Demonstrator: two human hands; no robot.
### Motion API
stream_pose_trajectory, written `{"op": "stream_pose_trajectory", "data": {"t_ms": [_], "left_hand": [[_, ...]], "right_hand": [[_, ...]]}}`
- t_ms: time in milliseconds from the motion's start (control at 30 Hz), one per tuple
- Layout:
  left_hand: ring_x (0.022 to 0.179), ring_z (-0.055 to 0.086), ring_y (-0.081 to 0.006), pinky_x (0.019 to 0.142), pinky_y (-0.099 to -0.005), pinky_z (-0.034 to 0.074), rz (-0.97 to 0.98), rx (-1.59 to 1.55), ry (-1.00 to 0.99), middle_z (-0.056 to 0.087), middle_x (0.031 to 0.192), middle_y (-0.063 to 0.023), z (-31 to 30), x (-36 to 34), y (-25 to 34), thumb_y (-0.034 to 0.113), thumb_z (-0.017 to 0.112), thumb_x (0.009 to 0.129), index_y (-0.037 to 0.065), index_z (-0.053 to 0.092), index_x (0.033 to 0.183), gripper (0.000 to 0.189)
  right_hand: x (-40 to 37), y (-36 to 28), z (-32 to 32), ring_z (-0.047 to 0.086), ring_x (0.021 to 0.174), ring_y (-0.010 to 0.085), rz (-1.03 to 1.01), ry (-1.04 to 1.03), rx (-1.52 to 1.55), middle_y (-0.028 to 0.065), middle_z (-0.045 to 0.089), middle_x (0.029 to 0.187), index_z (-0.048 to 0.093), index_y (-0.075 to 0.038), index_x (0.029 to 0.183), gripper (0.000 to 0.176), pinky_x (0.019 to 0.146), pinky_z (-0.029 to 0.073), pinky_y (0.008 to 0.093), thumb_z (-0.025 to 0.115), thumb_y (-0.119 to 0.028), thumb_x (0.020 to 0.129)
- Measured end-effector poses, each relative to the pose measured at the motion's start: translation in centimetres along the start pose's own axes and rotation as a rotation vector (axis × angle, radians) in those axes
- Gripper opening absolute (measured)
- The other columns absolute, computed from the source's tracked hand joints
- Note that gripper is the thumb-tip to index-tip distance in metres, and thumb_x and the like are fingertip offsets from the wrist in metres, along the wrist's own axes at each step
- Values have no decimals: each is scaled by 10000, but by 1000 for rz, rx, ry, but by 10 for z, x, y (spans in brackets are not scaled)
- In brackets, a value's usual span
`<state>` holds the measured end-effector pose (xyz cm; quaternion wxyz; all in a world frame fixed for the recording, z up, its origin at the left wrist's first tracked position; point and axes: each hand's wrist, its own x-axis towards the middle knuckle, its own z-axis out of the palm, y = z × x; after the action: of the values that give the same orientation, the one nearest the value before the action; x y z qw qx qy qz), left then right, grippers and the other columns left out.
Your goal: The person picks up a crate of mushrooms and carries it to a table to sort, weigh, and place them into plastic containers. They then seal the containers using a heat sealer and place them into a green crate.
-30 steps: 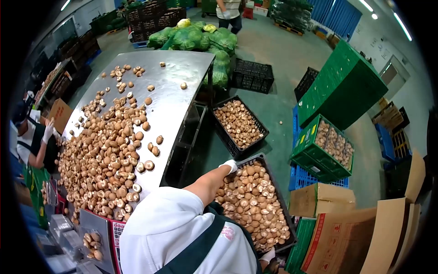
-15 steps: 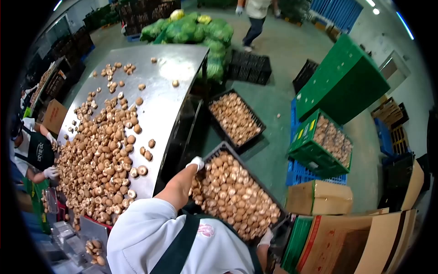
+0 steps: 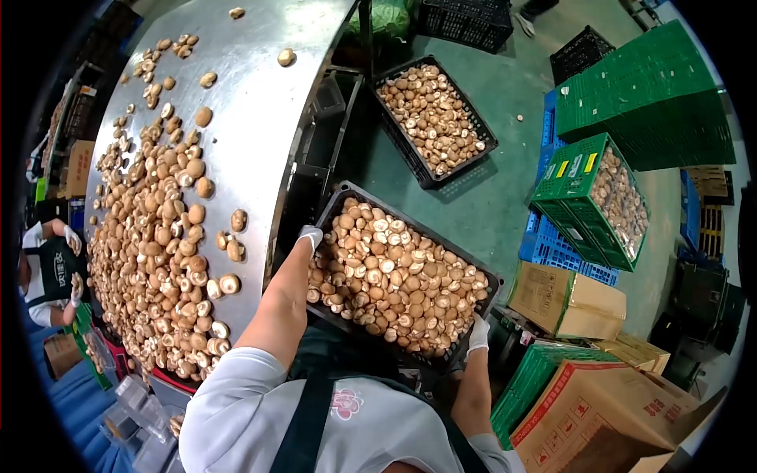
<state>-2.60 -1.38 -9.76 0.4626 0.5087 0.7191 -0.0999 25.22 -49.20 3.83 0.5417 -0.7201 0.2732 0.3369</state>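
A black plastic crate [image 3: 426, 233] full of brown-capped mushrooms [image 3: 398, 272] is in front of my body, slightly tilted. My left hand [image 3: 311, 236], in a white glove, is closed on its left end rim. At the opposite end, my right hand [image 3: 479, 334], also gloved, grips the near right corner. The fingers of both hands are partly hidden by the crate. Close to my left arm stands a steel table [image 3: 260, 102] with a large heap of loose mushrooms [image 3: 150, 260] spread over it.
Another black crate of mushrooms [image 3: 434, 118] sits on the green floor ahead. To the right are a green crate with bagged mushrooms [image 3: 587, 201], a blue pallet [image 3: 568, 252] and cardboard boxes [image 3: 568, 299]. A co-worker with gloved hands [image 3: 75, 240] is across the table.
The crate in my hands has come away from the one on the floor, and a wider gap shows between them. My right hand shows more fully. The view has tilted downward.
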Motion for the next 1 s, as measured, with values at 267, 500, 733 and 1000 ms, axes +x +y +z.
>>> {"op": "stream_pose_trajectory", "data": {"t_ms": [267,500,733,1000], "left_hand": [[868,600,-300,731,-389,459,-22,66,-206,628,923,-151,28,70,-21,152,562,732,36,614,971,271],[739,553,-204,692,-330,425,-41,-103,-125,601,835,-58,47,73,28,110,622,709,53,592,969,268],[627,499,-128,608,-270,400,33,-156,-84,563,691,-5,91,126,28,13,607,709,65,614,772,82],[816,588,-291,729,-370,426,110,58,-84,630,844,-133,125,202,19,208,552,777,60,624,939,231]], "right_hand": [[17,-28,56,573,802,211,97,68,-76,81,602,956,563,17,1030,293,716,467,322,576,-152,791],[118,-4,66,576,766,223,89,88,-180,124,595,920,541,83,997,322,685,467,329,553,-180,811],[202,28,94,561,748,200,25,62,-213,106,597,870,564,69,906,283,674,452,338,570,-190,790],[275,67,125,529,769,198,120,72,-143,73,585,868,564,58,908,269,697,426,308,592,-173,774]]}}
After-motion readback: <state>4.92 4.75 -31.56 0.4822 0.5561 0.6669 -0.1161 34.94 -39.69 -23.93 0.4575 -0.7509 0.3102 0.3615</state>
